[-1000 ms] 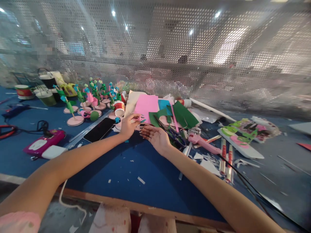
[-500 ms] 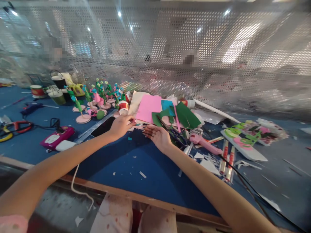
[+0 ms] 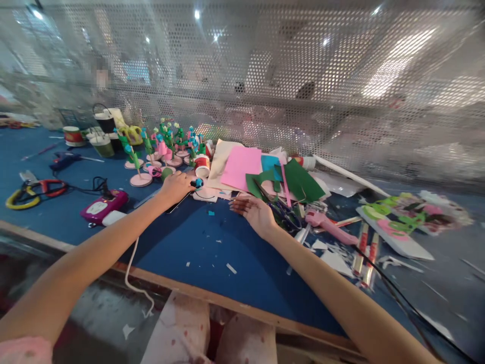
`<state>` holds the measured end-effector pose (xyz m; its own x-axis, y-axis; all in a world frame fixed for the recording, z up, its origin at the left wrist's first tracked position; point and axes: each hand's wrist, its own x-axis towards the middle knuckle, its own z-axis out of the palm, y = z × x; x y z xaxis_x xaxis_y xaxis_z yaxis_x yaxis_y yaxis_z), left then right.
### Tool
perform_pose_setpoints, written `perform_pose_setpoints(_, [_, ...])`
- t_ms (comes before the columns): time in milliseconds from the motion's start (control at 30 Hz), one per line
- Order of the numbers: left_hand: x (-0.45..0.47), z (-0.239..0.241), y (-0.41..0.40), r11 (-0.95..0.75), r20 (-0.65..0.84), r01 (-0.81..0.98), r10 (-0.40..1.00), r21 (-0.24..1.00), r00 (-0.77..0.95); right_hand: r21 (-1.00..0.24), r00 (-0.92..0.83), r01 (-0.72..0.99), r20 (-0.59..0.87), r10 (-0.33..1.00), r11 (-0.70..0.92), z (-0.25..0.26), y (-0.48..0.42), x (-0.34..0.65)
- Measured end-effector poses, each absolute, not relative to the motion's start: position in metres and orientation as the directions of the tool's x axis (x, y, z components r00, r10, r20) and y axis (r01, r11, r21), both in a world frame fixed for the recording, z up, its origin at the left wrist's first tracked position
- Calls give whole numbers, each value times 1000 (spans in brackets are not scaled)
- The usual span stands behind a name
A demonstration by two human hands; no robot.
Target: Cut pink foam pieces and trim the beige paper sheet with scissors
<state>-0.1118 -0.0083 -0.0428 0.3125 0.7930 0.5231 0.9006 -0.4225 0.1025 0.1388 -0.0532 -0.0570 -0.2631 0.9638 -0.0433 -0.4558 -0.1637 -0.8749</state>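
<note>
My left hand (image 3: 175, 186) is closed around a small blue and pink craft piece (image 3: 198, 182), held just above the blue table (image 3: 212, 253) and over a dark phone. My right hand (image 3: 254, 210) lies flat on the table with its fingers stretched out, holding nothing. It rests beside scissors (image 3: 282, 210) and a pile of pink paper (image 3: 240, 167) and green paper (image 3: 299, 181). A pink round base (image 3: 206, 194) sits between the two hands.
Several small paper flower figures on pink discs (image 3: 141, 179) stand at the back left, with cups (image 3: 102, 146) behind them. A pink glue gun (image 3: 328, 225), glue sticks (image 3: 366, 253), a magenta device (image 3: 104, 206) and a perforated metal screen (image 3: 265, 76) surround the work area.
My left hand has drawn back to the left, away from the pink paper, and now holds the small blue piece. My right hand stays flat; the view has swung left.
</note>
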Motion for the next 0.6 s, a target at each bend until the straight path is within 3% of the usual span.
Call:
perform_pose_setpoints(133, [-116,-45,-11,-323,566,940,798,111,207,-889,-272,-431,-33,962,-153,-58,-53,138])
perform_pose_setpoints(233, [-97,-39,-37,-254,538,966,807,-55,243,-884,-266,-443,-28,963,-148,-58,-54,138])
perform_pose_setpoints(367, [-44,-29,-83,-534,371,828,744,-171,556,-885,-211,-451,-18,977,-114,-57,-55,139])
perform_pose_setpoints(500, [6,-17,-77,-562,282,818,770,-124,572,-861,7,-509,-25,1000,-18,-56,-53,142])
perform_pose_setpoints(600, [27,-11,-32,-511,393,860,788,-12,474,-848,89,-529,-34,995,18,-53,-53,143])
